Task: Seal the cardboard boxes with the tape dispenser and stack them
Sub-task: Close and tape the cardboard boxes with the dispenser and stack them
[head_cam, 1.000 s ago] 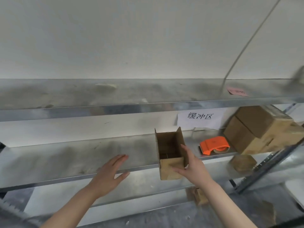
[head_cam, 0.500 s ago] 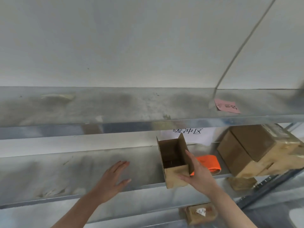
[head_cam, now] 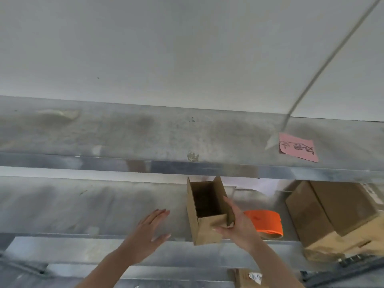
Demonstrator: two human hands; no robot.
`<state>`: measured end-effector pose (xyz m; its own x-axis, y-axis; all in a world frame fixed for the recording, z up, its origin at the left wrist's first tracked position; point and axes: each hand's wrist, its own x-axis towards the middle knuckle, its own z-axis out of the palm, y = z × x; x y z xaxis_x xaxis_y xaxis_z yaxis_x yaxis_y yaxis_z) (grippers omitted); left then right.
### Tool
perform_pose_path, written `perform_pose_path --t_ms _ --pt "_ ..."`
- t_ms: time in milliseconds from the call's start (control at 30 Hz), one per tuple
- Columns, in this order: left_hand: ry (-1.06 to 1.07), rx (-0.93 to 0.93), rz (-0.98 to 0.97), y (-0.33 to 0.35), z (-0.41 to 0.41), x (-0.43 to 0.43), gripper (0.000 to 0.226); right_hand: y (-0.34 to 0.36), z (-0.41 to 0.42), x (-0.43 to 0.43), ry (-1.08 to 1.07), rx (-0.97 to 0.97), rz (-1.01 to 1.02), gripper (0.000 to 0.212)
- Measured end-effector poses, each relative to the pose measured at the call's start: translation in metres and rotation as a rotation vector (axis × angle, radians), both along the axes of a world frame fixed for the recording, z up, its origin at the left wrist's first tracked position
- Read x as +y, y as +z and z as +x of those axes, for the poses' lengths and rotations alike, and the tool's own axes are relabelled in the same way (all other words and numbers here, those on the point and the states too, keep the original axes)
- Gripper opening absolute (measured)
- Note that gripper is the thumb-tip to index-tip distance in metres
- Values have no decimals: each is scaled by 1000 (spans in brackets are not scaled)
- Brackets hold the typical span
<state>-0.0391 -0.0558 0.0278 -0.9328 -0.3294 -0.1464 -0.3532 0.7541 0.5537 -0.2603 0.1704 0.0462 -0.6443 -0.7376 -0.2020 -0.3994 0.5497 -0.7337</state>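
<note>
My right hand grips the small box at its near right corner, thumb pressed on the near face and fingers laid up along the right flap. The small box sits at the near edge of the middle shelf, its top open with flaps standing up. Its inside is dark, and I cannot tell whether anything lies in it. My left hand is spread flat with straight fingers, holding nothing, over the shelf just left of the small box and apart from it.

Just right of my right hand, partly behind it, one orange tape dispenser lies on the same shelf. Farther right is a pile of bigger boxes, two as far as I can make out, the top one tilted and the lower one carrying tape. They are shut.

The shelf is dull grey metal, smudged and scuffed. Above it runs an upper shelf of the same metal, and one pink note with handwriting lies on it at the right. Behind both is a plain white wall, with one thin cable slanting down across it to the upper shelf near the note. At the bottom edge, below the middle shelf, one more labelled box shows, cut off by the frame.
</note>
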Motion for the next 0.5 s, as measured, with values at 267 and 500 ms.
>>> perform_pose_path --t_ms 267,500 --pt "57 -61 -34 15 -21 -18 90 14 -25 -14 200 -63 1 104" --pt "10 -117 -128 35 -94 -48 98 3 3 12 -12 166 52 118"
